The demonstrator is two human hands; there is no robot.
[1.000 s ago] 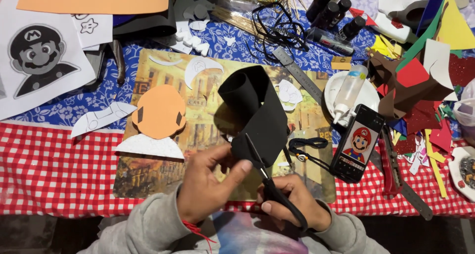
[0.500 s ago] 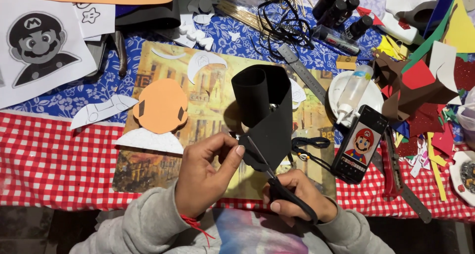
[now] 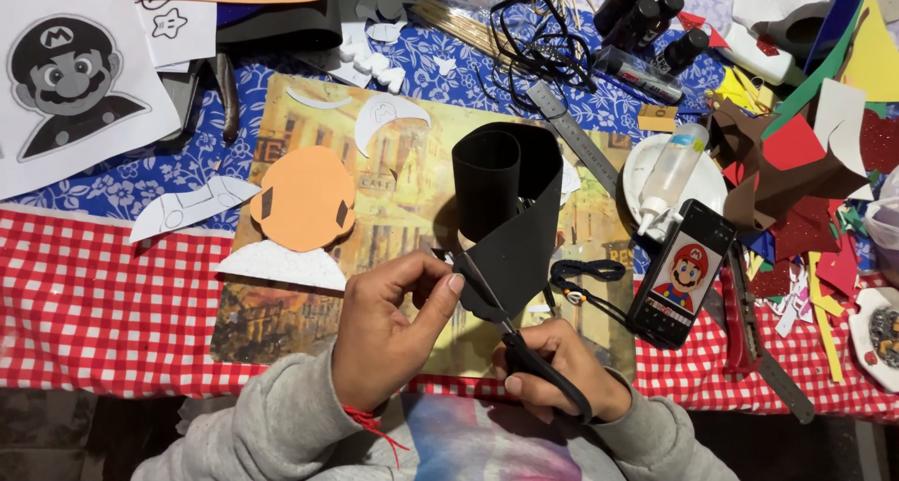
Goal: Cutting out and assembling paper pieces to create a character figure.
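Black foam sheet [image 3: 506, 228], curled, above black-handled scissors [image 3: 524, 350]. Left of the sheet: orange cutout [image 3: 302, 198]. Below it: red-and-white checked cloth [image 3: 94, 303].

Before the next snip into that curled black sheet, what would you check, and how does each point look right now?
1. Left hand pinches the curled black foam sheet at its lower edge: ok.
2. Left fingertips clear of the blades: cannot tell, they sit very close.
3. Right hand grips the black-handled scissors: ok.
4. Blades meet the sheet's edge: ok.
5. A marked cutting line on the sheet: cannot tell, none shows on the black.
6. The black cord loop beside the scissors lies apart from the blades: ok.
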